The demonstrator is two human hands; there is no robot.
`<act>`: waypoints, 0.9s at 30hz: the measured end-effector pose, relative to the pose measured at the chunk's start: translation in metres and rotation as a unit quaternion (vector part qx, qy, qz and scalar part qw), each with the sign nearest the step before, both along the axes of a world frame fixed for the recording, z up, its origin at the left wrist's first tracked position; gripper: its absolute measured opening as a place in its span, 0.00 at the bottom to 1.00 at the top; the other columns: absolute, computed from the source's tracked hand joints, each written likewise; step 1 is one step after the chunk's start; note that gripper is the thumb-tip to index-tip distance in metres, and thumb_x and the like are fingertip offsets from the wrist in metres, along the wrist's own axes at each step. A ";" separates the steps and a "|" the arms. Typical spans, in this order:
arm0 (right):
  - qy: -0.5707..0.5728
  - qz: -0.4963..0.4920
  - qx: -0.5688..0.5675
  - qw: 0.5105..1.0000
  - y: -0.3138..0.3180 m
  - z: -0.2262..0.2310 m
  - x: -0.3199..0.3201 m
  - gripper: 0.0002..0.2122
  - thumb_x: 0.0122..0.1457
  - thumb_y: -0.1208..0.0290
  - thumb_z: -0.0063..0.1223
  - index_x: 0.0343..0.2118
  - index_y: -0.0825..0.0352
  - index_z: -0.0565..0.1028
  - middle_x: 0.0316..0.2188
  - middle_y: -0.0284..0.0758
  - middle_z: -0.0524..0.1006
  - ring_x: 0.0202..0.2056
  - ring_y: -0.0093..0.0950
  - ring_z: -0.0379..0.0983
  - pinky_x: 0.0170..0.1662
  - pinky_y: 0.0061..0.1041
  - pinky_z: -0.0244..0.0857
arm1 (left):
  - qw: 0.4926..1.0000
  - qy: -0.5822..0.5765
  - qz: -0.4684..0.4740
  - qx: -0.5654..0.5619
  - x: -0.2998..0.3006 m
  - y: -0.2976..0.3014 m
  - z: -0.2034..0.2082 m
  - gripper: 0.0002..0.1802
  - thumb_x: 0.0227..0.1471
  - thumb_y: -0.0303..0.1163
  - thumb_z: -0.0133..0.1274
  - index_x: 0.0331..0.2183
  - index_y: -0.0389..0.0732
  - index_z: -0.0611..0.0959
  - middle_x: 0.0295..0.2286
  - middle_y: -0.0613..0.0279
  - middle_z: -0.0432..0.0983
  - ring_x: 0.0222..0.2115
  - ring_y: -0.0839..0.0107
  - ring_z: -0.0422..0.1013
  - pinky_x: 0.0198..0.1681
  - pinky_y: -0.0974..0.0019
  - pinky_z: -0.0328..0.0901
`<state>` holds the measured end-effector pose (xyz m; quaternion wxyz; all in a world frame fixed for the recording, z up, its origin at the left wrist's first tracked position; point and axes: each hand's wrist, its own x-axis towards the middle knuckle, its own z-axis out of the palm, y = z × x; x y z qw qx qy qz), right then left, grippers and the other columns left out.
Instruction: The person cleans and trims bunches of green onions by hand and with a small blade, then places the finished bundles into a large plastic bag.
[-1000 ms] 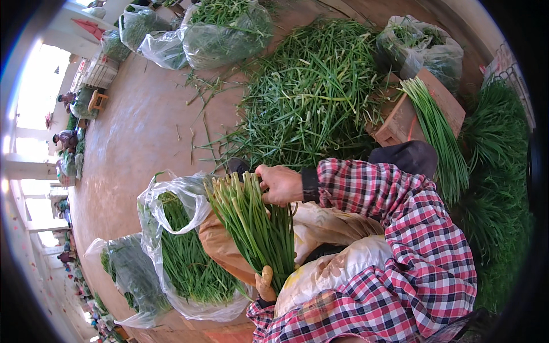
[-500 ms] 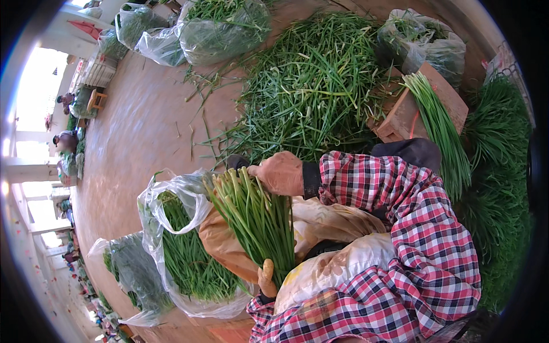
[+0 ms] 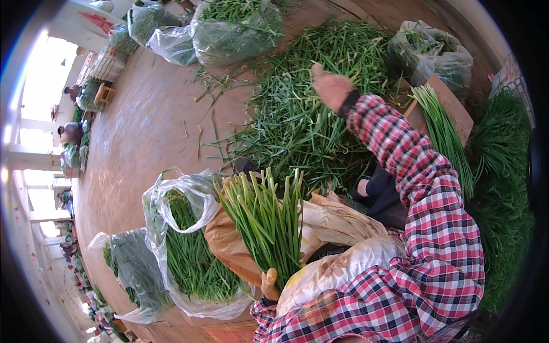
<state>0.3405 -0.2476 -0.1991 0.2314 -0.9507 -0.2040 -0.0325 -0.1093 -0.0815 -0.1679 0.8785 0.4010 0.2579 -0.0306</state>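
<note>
An upright bunch of long green stalks [image 3: 266, 220], much like garlic chives, leans over my lap with its pale ends uppermost. Low on the bunch, my left hand [image 3: 270, 284] is closed around it, mostly hidden behind the stalks. My right hand [image 3: 331, 88] is stretched far out over a heap of loose green leaves and stems [image 3: 291, 128]. Its fingers look drawn together with one digit sticking out; whatever is in them cannot be made out. A stained pale apron [image 3: 343, 257] covers my lap.
Left of me stand an opened plastic bag of greens [image 3: 197, 260] and a grey plastic bag [image 3: 137, 266]. A tied bunch [image 3: 443, 131] rests on a brown block [image 3: 452, 108] at right, beside piled greens [image 3: 497, 188]. More filled bags [image 3: 237, 37] line the far side.
My right hand has left the top of the bunch and swung away, far out over the heap of leaves. My left hand keeps holding the bunch, whose upper ends now spread more.
</note>
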 end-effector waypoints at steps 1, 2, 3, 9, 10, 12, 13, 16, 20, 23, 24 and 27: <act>0.014 -0.068 -0.004 0.998 -0.023 -0.016 0.004 0.21 0.53 0.57 0.48 0.42 0.70 0.63 0.16 0.40 0.70 0.22 0.34 0.71 0.24 0.37 0.65 | 1.000 -0.001 0.004 0.017 0.002 -0.001 0.003 0.43 0.44 0.49 0.54 0.52 0.27 0.61 0.43 0.36 0.68 0.38 0.53 0.72 0.42 0.55 0.69; -0.009 -0.020 -0.092 0.995 -0.025 -0.016 -0.021 0.28 0.51 0.53 0.50 0.46 0.71 0.62 0.21 0.44 0.71 0.24 0.35 0.71 0.27 0.35 0.65 | 0.999 0.001 0.018 0.040 0.001 0.000 0.009 0.43 0.43 0.48 0.57 0.52 0.27 0.61 0.42 0.37 0.69 0.37 0.54 0.73 0.40 0.56 0.70; -0.043 0.022 -0.177 0.983 -0.032 -0.013 -0.046 0.34 0.49 0.49 0.53 0.51 0.72 0.60 0.25 0.47 0.72 0.26 0.36 0.71 0.30 0.34 0.66 | 0.998 0.006 0.030 0.059 0.009 -0.003 0.024 0.43 0.40 0.43 0.60 0.51 0.27 0.62 0.41 0.38 0.71 0.34 0.57 0.73 0.37 0.59 0.71; 0.729 0.291 0.325 0.528 0.000 0.007 -0.205 0.36 0.56 0.37 0.31 0.59 0.63 0.58 0.53 0.41 0.65 0.53 0.32 0.63 0.56 0.29 0.55 | 0.954 0.022 -0.021 0.299 0.008 0.002 0.031 0.29 0.48 0.24 0.52 0.52 0.35 0.65 0.40 0.50 0.73 0.35 0.61 0.73 0.36 0.62 0.69; 0.756 0.248 0.375 0.476 0.015 0.010 -0.216 0.38 0.55 0.35 0.29 0.60 0.63 0.55 0.56 0.39 0.62 0.53 0.31 0.63 0.58 0.30 0.53 | 0.916 -0.015 -0.034 0.399 0.015 0.003 0.030 0.31 0.47 0.24 0.53 0.53 0.35 0.64 0.39 0.50 0.74 0.34 0.60 0.73 0.36 0.63 0.69; 0.790 0.209 0.508 0.273 0.049 -0.035 -0.218 0.34 0.58 0.39 0.31 0.58 0.64 0.58 0.55 0.38 0.64 0.51 0.29 0.65 0.55 0.31 0.58 | 0.803 -0.095 -0.063 0.585 0.037 0.004 0.028 0.35 0.45 0.24 0.54 0.55 0.37 0.62 0.37 0.50 0.74 0.32 0.59 0.73 0.34 0.65 0.68; 0.756 0.212 0.569 0.244 0.062 -0.049 -0.217 0.33 0.58 0.41 0.32 0.57 0.64 0.59 0.54 0.38 0.65 0.50 0.29 0.66 0.54 0.30 0.59 | 0.719 -0.054 -0.107 0.684 0.042 0.006 0.030 0.43 0.40 0.28 0.58 0.58 0.38 0.57 0.38 0.47 0.72 0.31 0.53 0.73 0.33 0.62 0.68; 0.723 0.173 0.650 0.158 0.080 -0.039 -0.214 0.24 0.61 0.51 0.39 0.49 0.67 0.67 0.47 0.38 0.71 0.44 0.27 0.70 0.48 0.29 0.66 | 0.533 0.018 -0.189 0.825 0.045 0.001 0.029 0.50 0.37 0.35 0.61 0.58 0.37 0.54 0.41 0.44 0.69 0.32 0.47 0.71 0.33 0.56 0.67; 0.723 0.172 0.653 0.142 0.083 -0.034 -0.220 0.23 0.61 0.52 0.39 0.49 0.67 0.68 0.46 0.37 0.72 0.43 0.27 0.71 0.47 0.29 0.66 | 0.594 0.015 -0.220 0.773 0.035 0.003 0.027 0.53 0.39 0.36 0.61 0.60 0.37 0.48 0.44 0.42 0.65 0.40 0.47 0.68 0.40 0.56 0.65; 0.729 0.184 0.643 0.147 0.082 -0.035 -0.226 0.22 0.61 0.52 0.40 0.48 0.67 0.68 0.45 0.37 0.72 0.42 0.27 0.71 0.47 0.29 0.66 | 0.843 -0.053 -0.123 0.521 0.022 0.004 0.035 0.56 0.38 0.35 0.63 0.60 0.39 0.45 0.47 0.46 0.63 0.44 0.54 0.65 0.47 0.57 0.62; 0.733 0.189 0.637 0.147 0.080 -0.036 -0.228 0.22 0.61 0.53 0.40 0.48 0.67 0.68 0.45 0.37 0.72 0.42 0.27 0.71 0.47 0.29 0.66 | 0.916 -0.053 -0.070 0.392 0.020 0.003 0.038 0.56 0.37 0.35 0.63 0.60 0.40 0.45 0.47 0.47 0.63 0.45 0.56 0.65 0.48 0.57 0.61; 0.738 0.203 0.625 0.149 0.077 -0.034 -0.236 0.21 0.60 0.53 0.40 0.47 0.67 0.69 0.44 0.36 0.73 0.42 0.26 0.71 0.46 0.28 0.67 | 0.949 -0.010 0.009 0.315 0.019 0.031 0.054 0.58 0.38 0.43 0.65 0.60 0.40 0.45 0.48 0.49 0.64 0.48 0.60 0.64 0.48 0.60 0.62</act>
